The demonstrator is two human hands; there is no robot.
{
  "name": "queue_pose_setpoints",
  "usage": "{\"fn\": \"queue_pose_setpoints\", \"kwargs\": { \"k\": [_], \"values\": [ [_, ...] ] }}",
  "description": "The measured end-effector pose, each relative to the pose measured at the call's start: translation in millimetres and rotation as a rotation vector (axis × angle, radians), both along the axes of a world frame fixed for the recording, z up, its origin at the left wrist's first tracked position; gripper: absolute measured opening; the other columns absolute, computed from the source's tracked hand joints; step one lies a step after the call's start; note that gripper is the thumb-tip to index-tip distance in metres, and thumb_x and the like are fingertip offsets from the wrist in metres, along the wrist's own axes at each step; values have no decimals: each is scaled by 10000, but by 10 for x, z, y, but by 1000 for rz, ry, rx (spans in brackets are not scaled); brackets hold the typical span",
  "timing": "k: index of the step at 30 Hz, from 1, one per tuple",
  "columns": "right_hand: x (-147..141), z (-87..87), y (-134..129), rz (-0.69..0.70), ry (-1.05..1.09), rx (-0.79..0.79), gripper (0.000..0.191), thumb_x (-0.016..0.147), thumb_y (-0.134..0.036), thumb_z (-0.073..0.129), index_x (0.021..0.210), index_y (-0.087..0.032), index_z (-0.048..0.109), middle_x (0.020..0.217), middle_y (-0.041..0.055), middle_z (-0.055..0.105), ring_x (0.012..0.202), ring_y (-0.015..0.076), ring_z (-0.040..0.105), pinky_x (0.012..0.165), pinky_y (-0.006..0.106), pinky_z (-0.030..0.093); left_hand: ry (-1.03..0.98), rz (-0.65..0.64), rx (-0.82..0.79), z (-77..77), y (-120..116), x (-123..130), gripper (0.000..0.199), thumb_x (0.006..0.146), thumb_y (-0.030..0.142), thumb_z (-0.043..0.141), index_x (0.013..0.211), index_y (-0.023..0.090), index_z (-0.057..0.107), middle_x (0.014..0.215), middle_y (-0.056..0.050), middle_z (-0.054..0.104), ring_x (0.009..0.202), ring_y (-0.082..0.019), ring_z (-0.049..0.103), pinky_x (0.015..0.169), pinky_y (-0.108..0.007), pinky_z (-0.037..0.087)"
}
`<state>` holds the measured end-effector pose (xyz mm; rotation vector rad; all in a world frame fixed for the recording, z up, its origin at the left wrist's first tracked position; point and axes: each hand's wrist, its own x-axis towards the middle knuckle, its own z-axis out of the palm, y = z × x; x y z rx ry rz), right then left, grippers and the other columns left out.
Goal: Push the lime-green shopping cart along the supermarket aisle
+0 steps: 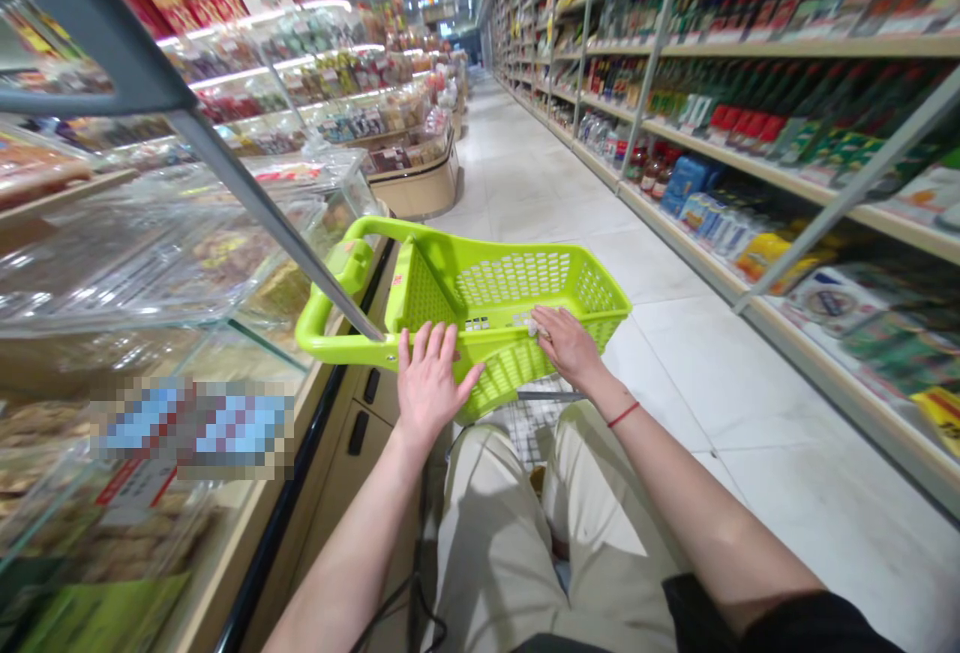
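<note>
A lime-green plastic shopping basket (487, 283) sits directly in front of the person's body, perched on a wire cart (529, 423) and tilted so that its perforated floor and far wall face the head camera. Its long, looped handle (352, 263) juts out on the side toward the glass display counter (330, 493).

The left hand (429, 383) lies against the near wall of the basket with its fingers spread, flat and open rather than wrapped around anything, a placement that looks meant to steady the basket. The right hand (566, 345) reaches over the near rim with its fingers bent downward. A small pale object (532, 326) sits at its fingertips, but whether the hand is pinching it or only touching it is hard to tell. A red string bracelet (622, 415) circles the right wrist.

Below the basket are the person's beige trousers (495, 553), with the legs close behind the cart. To the basket's left, the display counter runs along the aisle, holding packaged foods behind glass. A grey metal bar (262, 213) crosses the view just above the basket's handle. To the basket's right, beyond a strip of pale tiled floor (660, 273), long shelves (750, 168) of bottles and boxes line the aisle.
</note>
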<state>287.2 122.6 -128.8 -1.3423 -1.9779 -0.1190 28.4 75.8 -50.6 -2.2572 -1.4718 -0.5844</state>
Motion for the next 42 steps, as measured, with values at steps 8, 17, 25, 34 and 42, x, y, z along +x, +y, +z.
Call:
{"fn": "queue_pose_setpoints", "kwargs": {
  "k": [8, 17, 25, 34, 42],
  "values": [
    [706, -120, -39, -114, -2, -8, 401, 904, -219, 466, 1279, -169, 598, 1280, 121, 664, 1203, 253, 608, 1098, 502, 431, -23, -26, 7, -15, -30, -27, 656, 894, 595, 481, 1384, 159, 505, 1373, -142, 578, 1357, -334, 434, 1221, -561, 110],
    [557, -117, -84, -197, 60, 26, 361, 913, -223, 447, 1213, -143, 632, 1228, 141, 686, 1185, 268, 619, 1092, 514, 432, -72, -32, -1, 13, -71, -31, 651, 859, 606, 534, 1331, 158, 533, 1298, -142, 616, 1323, -331, 458, 1220, -578, 88],
    [265, -108, -257, -86, 20, 63, 444, 926, -196, 443, 1358, -156, 539, 1388, 133, 588, 1333, 238, 511, 1151, 503, 375, -56, -32, 0, 12, -104, -82, 648, 839, 597, 569, 1323, 169, 528, 1298, -137, 618, 1317, -328, 467, 1213, -579, 92],
    [1016, -314, -279, -253, 119, 64, 390, 922, -263, 436, 1250, -145, 610, 1294, 155, 648, 1277, 275, 559, 1106, 527, 429, -56, -44, 11, 1, -127, -113, 641, 834, 594, 570, 1318, 175, 529, 1292, -136, 622, 1305, -330, 479, 1211, -575, 95],
    [772, -309, -283, -319, 185, 90, 376, 911, -224, 425, 1216, -129, 625, 1331, 172, 617, 1343, 270, 492, 1112, 501, 427, -57, -34, 7, -12, -141, -128, 662, 808, 610, 594, 1300, 171, 532, 1279, -134, 624, 1306, -322, 474, 1215, -563, 63]
  ]
}}
